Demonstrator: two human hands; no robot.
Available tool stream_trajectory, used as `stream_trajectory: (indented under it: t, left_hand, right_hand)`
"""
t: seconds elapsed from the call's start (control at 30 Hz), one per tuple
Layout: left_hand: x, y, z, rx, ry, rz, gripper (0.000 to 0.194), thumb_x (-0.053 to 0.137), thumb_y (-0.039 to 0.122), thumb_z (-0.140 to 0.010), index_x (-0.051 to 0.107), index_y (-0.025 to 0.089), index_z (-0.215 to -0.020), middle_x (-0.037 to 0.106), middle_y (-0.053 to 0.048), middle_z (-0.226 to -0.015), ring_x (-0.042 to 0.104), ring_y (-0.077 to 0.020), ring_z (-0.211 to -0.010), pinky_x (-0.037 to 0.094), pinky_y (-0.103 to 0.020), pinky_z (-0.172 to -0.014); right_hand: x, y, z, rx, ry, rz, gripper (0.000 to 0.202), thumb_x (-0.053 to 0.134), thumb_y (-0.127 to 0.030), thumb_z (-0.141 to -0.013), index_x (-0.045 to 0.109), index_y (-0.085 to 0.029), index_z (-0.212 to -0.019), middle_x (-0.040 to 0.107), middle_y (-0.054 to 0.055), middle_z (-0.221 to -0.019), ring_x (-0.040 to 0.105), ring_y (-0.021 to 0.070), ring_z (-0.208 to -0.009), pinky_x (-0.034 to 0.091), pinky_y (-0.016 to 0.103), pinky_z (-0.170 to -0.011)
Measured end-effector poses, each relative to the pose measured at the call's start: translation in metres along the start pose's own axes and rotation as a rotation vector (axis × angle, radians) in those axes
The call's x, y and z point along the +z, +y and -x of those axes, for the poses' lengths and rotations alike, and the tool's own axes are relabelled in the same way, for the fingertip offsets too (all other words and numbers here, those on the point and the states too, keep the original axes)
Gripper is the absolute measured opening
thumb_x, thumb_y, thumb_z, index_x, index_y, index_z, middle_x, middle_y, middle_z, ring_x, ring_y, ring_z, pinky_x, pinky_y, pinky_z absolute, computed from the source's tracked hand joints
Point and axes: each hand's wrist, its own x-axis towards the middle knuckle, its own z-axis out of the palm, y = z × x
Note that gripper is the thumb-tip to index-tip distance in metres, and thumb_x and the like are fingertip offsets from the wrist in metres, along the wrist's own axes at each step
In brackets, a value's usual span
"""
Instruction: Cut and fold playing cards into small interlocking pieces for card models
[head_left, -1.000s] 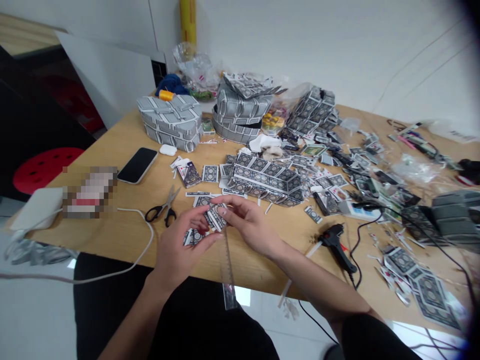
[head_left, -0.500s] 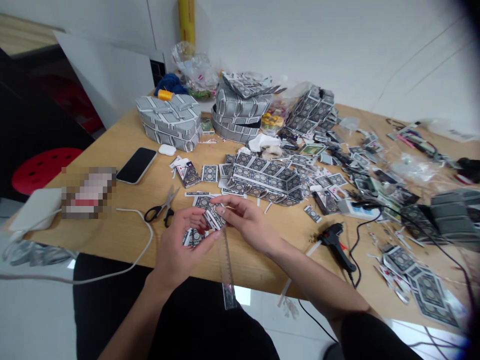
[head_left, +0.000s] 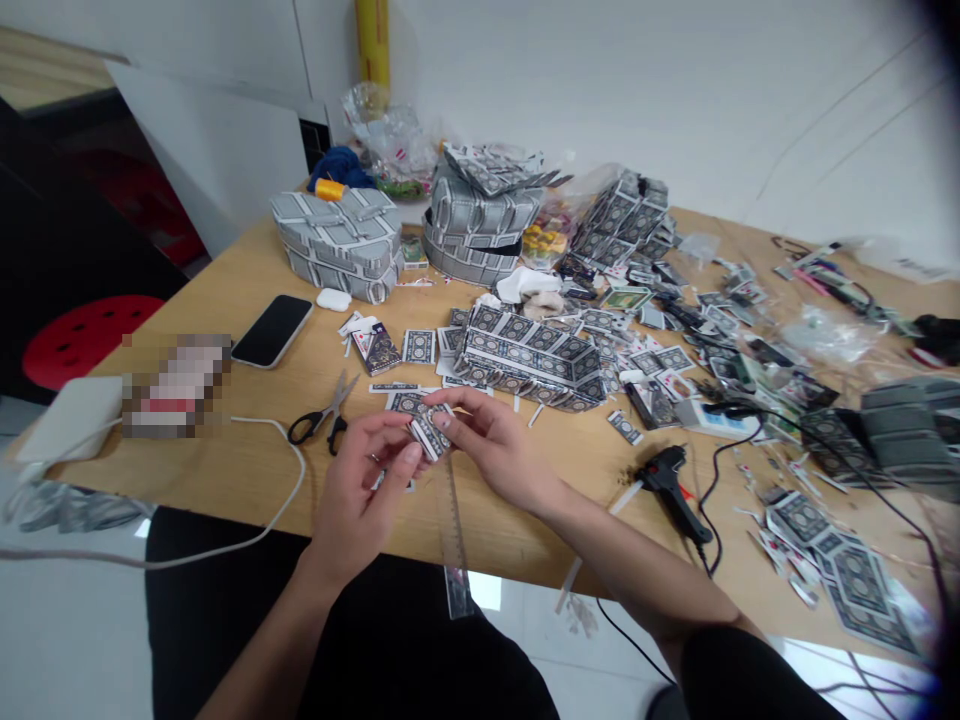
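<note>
Between my two hands is a small folded playing-card piece point(head_left: 429, 436), dark-patterned with white edges. My left hand point(head_left: 367, 480) pinches its left side, thumb on the near face. On its right side the fingers and thumb of my right hand point(head_left: 491, 440) are closed. Beneath the hands lie patterned playing cards point(head_left: 403, 402), partly covered by my fingers. A clear ruler point(head_left: 454, 560) sticks out over the table's front edge just below the piece. Black-handled scissors point(head_left: 322, 412) lie spread to the left of my left hand.
Behind my hands stands an open box made of cards point(head_left: 525, 350). A black glue gun point(head_left: 671, 490) with its cable lies at right. Card scraps point(head_left: 720, 320) cover the right side. Grey woven boxes point(head_left: 341, 245) stand at the back; a phone point(head_left: 272, 331) lies left.
My left thumb has moved up from below the card piece onto its near face, and the left fingers have closed in on it. My right hand is almost unchanged.
</note>
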Motion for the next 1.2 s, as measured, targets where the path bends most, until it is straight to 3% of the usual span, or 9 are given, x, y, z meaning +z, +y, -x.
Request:
stream_trajectory:
  t: [0.37,0.97,1.2]
  left_hand:
    - [-0.0017,0.0005,-0.0014,-0.093,-0.03,0.084,0.024,0.071,0.032,-0.103,0.056,0.024,-0.121,0.077,-0.003,-0.097,0.072,-0.0141,-0.077,0.061,-0.027,-0.073]
    - [-0.001,-0.001,0.0007,-0.054,-0.063,0.039,0.023,0.067,0.031,-0.105,0.059,0.025,-0.125,0.077,-0.005,-0.103,0.076,-0.0187,-0.09,0.062,-0.032,-0.08]
    - [0.0012,-0.0004,-0.0011,-0.102,-0.044,0.062,0.029,0.072,0.033,-0.102,0.057,0.024,-0.124,0.076,-0.003,-0.101,0.077,-0.0197,-0.09,0.063,-0.033,-0.082]
  right_hand:
    - [0.0038,-0.004,0.0076,-0.057,0.016,0.11,0.028,0.07,-0.046,-0.103,0.067,-0.023,-0.12,0.072,0.002,-0.093,0.071,0.0164,-0.075,0.064,0.034,-0.073]
    - [0.0022,-0.0016,0.0017,0.045,-0.001,0.071,0.044,0.078,-0.06,-0.094,0.062,-0.022,-0.111,0.066,-0.002,-0.079,0.059,0.0124,-0.063,0.052,0.026,-0.057]
    - [0.0039,-0.0001,0.0062,0.034,-0.012,0.125,0.036,0.07,-0.056,-0.101,0.062,-0.023,-0.115,0.064,-0.002,-0.082,0.059,0.013,-0.064,0.053,0.027,-0.058]
